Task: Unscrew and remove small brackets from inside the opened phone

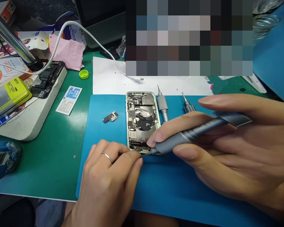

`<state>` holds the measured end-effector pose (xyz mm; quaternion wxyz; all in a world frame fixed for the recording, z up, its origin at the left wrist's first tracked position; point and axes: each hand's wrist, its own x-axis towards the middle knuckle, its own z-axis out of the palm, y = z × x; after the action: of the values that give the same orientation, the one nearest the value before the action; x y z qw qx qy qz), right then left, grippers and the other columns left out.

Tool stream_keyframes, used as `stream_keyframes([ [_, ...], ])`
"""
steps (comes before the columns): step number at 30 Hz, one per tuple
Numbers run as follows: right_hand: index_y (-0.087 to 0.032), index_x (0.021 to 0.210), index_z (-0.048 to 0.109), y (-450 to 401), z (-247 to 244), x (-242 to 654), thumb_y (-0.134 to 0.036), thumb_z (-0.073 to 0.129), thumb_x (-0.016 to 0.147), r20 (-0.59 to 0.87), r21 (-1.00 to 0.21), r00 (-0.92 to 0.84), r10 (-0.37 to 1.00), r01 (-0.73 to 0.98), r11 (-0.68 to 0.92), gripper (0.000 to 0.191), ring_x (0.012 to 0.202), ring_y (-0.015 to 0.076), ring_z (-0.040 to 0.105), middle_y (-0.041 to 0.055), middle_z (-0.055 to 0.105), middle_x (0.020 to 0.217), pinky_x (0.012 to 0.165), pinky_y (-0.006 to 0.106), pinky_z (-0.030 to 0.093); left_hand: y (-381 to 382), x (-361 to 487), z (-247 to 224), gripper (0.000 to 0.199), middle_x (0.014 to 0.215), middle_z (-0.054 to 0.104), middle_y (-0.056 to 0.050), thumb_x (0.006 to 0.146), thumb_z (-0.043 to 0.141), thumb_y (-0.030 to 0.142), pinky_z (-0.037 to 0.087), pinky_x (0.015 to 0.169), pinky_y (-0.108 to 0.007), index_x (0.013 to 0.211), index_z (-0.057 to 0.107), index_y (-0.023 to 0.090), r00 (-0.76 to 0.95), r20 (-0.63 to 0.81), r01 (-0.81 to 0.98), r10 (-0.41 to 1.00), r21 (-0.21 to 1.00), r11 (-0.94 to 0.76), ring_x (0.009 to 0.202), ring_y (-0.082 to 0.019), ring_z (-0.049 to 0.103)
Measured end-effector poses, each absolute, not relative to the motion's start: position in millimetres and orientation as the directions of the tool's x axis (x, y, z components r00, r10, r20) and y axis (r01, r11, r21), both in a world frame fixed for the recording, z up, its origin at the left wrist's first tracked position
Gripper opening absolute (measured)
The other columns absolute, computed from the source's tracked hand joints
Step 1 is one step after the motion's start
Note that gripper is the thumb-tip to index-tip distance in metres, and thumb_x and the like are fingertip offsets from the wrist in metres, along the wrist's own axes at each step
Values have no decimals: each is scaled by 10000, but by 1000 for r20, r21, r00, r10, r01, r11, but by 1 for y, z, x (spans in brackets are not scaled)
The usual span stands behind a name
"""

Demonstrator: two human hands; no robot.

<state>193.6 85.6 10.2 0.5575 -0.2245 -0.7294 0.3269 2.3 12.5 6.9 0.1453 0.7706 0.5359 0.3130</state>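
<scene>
An opened phone [143, 126] lies on the blue mat, its circuit board and inner parts exposed. In my right hand [217, 148] is a grey precision screwdriver [180, 140], held slantwise with its thin tip pointing left at the phone's bottom edge. My left hand [111, 173], with a ring on one finger, is closed at that edge. Its thumb and index finger pinch right at the screwdriver's tip; whatever they hold is too small or hidden. Left of the phone rests a small metal shield plate [110, 117].
Two more screwdrivers, one grey [162, 105] and one darker [188, 104], lie right of the phone. A white cable [85, 30] arches over the back. At left are a white box [35, 121] with phone parts, a battery package [9, 97] and a green cap [83, 74].
</scene>
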Motion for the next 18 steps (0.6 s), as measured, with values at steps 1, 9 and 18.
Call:
stream_keyframes([
  [1,-306,1454,620,85,10,193,29,727,842,676,-718,-281,681,-47,694,706,699,176,796,8,645,944,603,262,705,13,2,7,120,912,713,30,1004,663,144,433,735,-351,1013,745,231,228,328,735,917,559,-383,806,-154,570],
  [9,-278,1493,594,82,6,198,42,714,845,642,-752,-300,706,-67,655,733,745,186,798,26,702,909,640,268,709,14,2,6,126,892,702,22,1010,645,140,431,705,-348,996,737,226,230,345,735,910,551,-395,791,-157,568],
  [18,-300,1497,555,81,0,201,63,699,847,602,-788,-350,718,-115,605,759,830,182,793,33,767,981,718,280,714,15,1,4,153,873,688,17,994,645,101,437,687,-337,1007,736,224,245,375,723,894,544,-426,781,-157,568],
])
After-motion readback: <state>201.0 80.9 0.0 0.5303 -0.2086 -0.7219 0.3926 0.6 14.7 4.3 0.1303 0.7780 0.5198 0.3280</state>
